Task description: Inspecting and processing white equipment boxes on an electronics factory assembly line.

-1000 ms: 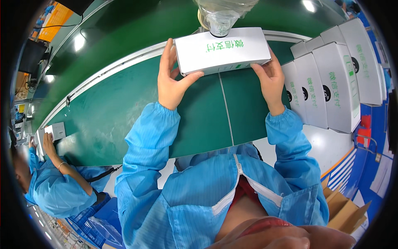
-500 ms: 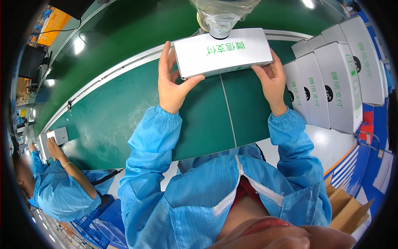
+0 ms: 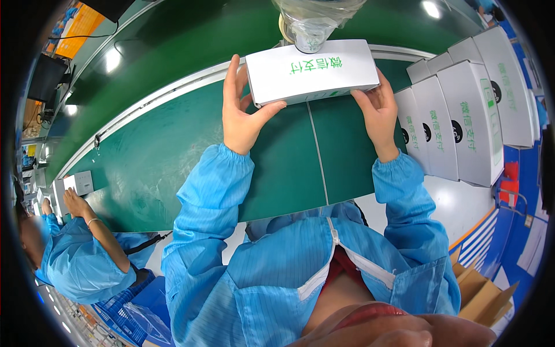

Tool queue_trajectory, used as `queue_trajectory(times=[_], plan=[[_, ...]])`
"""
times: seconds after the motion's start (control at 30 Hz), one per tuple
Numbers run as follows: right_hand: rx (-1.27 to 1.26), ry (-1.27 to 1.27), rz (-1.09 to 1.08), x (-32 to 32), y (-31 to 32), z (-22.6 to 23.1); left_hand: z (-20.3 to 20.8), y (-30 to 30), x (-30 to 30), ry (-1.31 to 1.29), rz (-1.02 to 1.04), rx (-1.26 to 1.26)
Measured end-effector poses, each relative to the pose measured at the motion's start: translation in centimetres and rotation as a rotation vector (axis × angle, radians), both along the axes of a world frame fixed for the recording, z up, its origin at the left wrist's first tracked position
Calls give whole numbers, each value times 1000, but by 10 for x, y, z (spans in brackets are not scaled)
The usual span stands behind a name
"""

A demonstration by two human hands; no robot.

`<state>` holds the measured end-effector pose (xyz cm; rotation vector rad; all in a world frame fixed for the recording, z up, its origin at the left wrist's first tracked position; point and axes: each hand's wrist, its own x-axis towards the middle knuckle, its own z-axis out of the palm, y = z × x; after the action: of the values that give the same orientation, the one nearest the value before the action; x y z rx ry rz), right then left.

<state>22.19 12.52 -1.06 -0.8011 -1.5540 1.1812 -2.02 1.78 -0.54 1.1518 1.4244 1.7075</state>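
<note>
A white box [image 3: 312,75] with green printing is held between my two hands at the far side of the green work surface [image 3: 277,168]. My left hand [image 3: 243,110] grips its left end, thumb along the near lower edge and fingers behind. At the right end, my right hand [image 3: 377,110] closes the same way, its thumb on the near edge. Just beyond the box's top edge hangs a round device wrapped in clear plastic [image 3: 315,32]; whether it touches the box I cannot tell.
Several white boxes [image 3: 448,121] stand in a row at the right. An open brown carton [image 3: 485,289] is at lower right. On the left, a co-worker in a blue smock [image 3: 87,260] handles a white box [image 3: 80,184]. A metal rail [image 3: 167,101] runs along the surface's far edge.
The box and my hands stay almost in place. The whole view has shifted very slightly; nothing was taken up or let go.
</note>
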Motion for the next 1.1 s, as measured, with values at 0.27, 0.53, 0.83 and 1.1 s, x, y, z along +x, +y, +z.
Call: queue_trajectory(times=[0.27,0.53,0.83,1.1], plan=[[2,-4,-1,2,1,-2,-1,1,1,19,-5,1],[5,-1,3,1,2,-3,-2,1,1,29,5,-16],[13,-12,-1,0,1,0,5,0,4,68,30,-3],[11,-3,-3,0,1,0,6,-1,5,57,20,9]])
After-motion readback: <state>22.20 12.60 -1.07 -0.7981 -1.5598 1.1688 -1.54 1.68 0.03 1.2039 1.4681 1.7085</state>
